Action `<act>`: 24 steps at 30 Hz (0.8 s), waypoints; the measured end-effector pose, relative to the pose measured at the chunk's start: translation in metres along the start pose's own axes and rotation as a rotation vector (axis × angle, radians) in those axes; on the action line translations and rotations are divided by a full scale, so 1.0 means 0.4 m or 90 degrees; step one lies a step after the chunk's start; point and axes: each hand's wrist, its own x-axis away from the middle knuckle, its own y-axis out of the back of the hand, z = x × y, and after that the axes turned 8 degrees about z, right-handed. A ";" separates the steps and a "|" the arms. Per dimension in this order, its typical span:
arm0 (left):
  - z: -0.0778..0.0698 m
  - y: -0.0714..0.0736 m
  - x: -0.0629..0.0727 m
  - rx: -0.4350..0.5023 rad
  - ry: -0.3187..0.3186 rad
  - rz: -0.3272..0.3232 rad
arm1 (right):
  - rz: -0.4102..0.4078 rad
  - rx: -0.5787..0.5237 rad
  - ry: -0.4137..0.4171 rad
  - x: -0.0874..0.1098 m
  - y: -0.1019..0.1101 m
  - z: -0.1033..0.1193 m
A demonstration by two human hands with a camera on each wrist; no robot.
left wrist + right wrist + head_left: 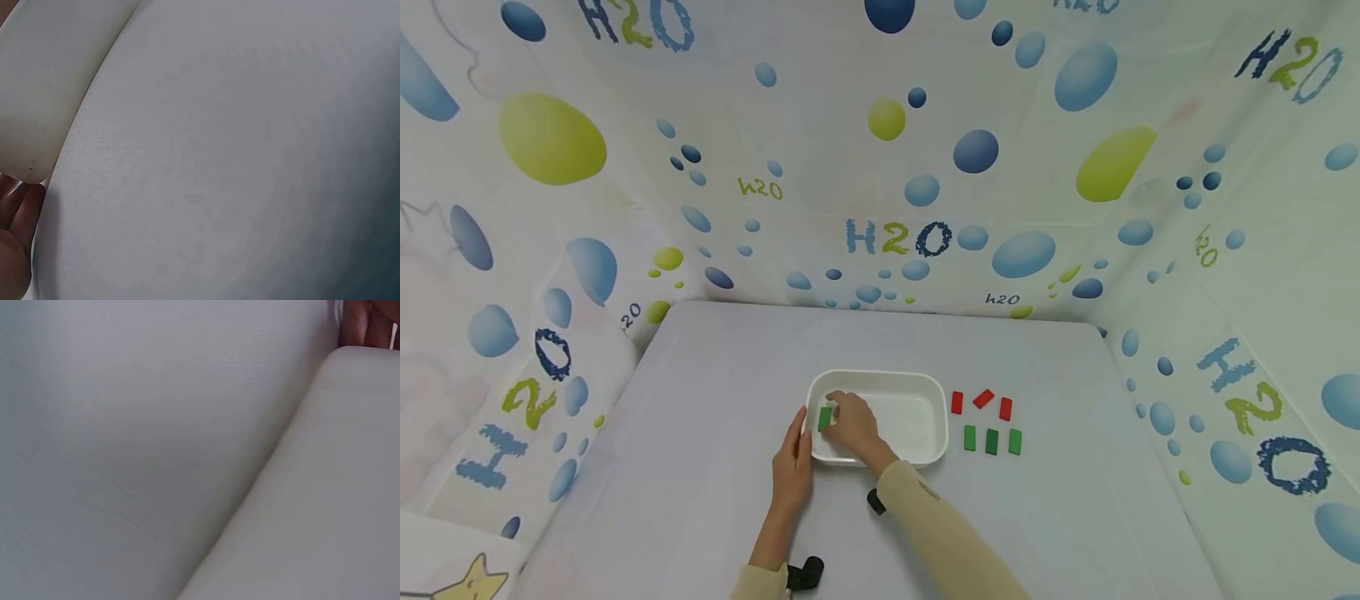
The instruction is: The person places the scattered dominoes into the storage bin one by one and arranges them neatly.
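Left sleeve (762, 582): beige, its cuff next to a black camera (807, 573) on the wrist.
Left hand (792, 473): against the tray's outer left wall, fingers nearly straight and close together.
Green block (824, 418): inside the tray, at its left end; whether it touches the floor there cannot be told.
Right hand (854, 425): reaches over the tray's near rim, thumb and forefinger curled round the green block, pinching it; the other fingers are hidden.
Tray (910, 417): white, rounded corners, flat on the white table (1090, 500).
Right sleeve (951, 533): beige, slanting up from the near edge.
Red row (983, 399): three blocks just beside the tray's right end, the middle one turned askew.
Green row (992, 442): three blocks nearer the person, side by side, apart, the middle one darker.
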 end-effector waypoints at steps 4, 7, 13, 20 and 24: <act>-0.001 0.002 0.001 0.005 0.004 0.004 | -0.040 -0.018 0.029 0.017 0.022 0.000; -0.003 0.003 0.001 0.004 0.007 0.012 | -0.076 -0.053 0.055 0.039 0.049 -0.001; -0.005 0.003 0.001 0.003 0.016 0.025 | -0.145 -0.116 0.104 0.103 0.123 -0.020; -0.007 0.001 0.002 0.003 0.026 0.025 | -0.209 -0.203 0.129 0.186 0.222 -0.073; -0.005 0.001 0.002 0.004 0.030 0.025 | -0.253 -0.227 0.114 0.226 0.280 -0.122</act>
